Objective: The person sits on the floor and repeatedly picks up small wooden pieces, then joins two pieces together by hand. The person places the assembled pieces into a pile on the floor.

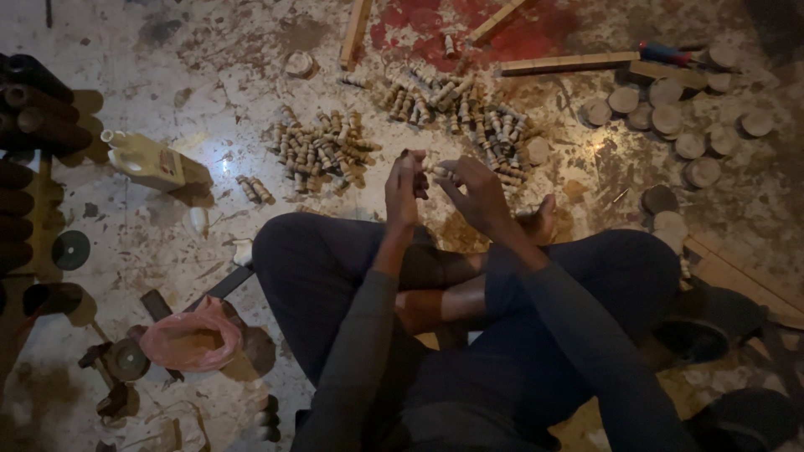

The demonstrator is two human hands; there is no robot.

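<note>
Hands: left hand [402, 188] and right hand [479, 194] are raised close together above the crossed legs in dark blue trousers [327, 268], well above the stained concrete floor [209, 100].
Held piece: small pale turned wooden peg [440, 173] sits between the two hands, pinched by the right hand's fingertips at one end.
Left hand state: fingers curled upright with a small dark bit at their tips; whether it touches the peg I cannot tell.
Right hand state: fingers bent together, closed on the peg.
Near pile: heap of similar pale wooden pegs [322, 146] lies on the floor just beyond the left hand.
Far pile: larger scatter of the same pegs [469, 113] lies beyond the right hand.
Right side: round flat wooden discs [670, 117] lie well apart from the hands.
Left side: cream plastic jug lying on its side [151, 161], and a pink plastic bag [191, 339] beside the left knee.
</note>
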